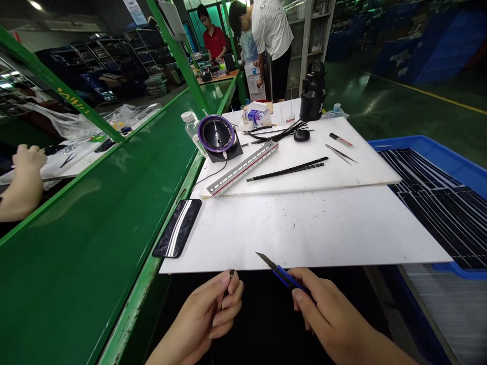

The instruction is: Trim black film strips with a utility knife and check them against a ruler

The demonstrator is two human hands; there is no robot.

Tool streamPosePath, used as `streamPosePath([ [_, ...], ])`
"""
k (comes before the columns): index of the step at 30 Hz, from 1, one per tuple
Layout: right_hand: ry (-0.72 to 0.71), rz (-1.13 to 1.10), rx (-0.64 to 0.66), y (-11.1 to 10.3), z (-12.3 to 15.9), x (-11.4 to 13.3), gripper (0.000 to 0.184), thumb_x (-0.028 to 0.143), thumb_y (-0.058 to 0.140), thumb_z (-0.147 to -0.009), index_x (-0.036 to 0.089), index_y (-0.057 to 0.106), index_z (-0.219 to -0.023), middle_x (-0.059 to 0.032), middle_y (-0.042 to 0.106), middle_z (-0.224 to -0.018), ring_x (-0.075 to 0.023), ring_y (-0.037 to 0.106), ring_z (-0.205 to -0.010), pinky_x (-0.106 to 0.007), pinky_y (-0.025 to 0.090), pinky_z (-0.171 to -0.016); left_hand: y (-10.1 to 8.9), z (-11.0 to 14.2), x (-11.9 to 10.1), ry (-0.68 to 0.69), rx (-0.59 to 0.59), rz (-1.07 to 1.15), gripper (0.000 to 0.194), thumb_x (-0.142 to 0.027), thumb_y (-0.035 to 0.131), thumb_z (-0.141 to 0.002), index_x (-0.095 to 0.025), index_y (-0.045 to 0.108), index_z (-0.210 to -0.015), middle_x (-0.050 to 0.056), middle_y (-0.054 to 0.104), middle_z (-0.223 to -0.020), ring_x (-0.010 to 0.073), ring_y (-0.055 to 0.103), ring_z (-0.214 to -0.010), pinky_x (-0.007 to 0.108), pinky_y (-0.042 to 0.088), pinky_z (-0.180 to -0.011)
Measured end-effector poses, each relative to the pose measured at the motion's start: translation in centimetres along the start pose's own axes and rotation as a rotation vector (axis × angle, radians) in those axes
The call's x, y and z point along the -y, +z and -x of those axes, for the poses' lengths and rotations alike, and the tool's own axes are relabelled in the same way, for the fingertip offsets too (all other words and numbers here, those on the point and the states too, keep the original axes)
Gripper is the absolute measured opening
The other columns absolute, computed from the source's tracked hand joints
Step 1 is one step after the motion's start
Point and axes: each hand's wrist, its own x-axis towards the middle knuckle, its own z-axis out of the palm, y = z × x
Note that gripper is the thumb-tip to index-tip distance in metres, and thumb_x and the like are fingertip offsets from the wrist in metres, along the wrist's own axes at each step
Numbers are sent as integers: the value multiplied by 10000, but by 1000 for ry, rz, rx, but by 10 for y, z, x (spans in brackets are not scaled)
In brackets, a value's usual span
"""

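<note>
My right hand (323, 306) is closed round a blue utility knife (283, 275), its bare blade pointing up and left over the table's front edge. Between the thumb and forefinger of my left hand (213, 309) is a small dark piece (231, 274), too small to name. Both hands are just in front of the white table (304, 228), with a gap between them. On the white board (365, 172) lie thin black strips (287, 170), a pair of tweezers (341, 154) and a grey scale ruler (243, 169).
A phone (177, 228) lies at the table's left edge. Behind are a round fan-like device (216, 134), a black flask (312, 96) and a black case (302, 135). At right, a blue tray (422, 142) holds black strips. Other people work beyond the green partition (95, 223).
</note>
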Motion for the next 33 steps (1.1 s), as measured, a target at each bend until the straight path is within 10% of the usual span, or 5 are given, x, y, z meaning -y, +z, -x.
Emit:
streamPosePath([
  [8,-125,-31,12,-4,-7,0,285,275,389,-1050,286,608,-1231,39,605,-809,-131,528,-686,-261,407,-648,7,-7,18,-48,-2,2,290,-420,493,-966,-174,519,-812,-44,396,-636,41,219,-456,159,138,-388],
  [25,109,129,85,-3,-6,-1,222,313,378,-1032,232,577,-977,25,626,-729,-149,596,-622,-280,428,-592,0,-16,17,-131,37,112,244,-374,567,-931,-140,624,-891,-60,368,-579,25,156,-433,133,121,-375],
  [33,-111,289,40,3,-12,0,534,171,368,-993,280,393,-1516,-59,712,-1074,-221,669,-987,-351,498,-871,-1,-27,19,-114,-11,70,252,-382,513,-950,-172,549,-815,-65,356,-572,44,196,-430,158,148,-382],
])
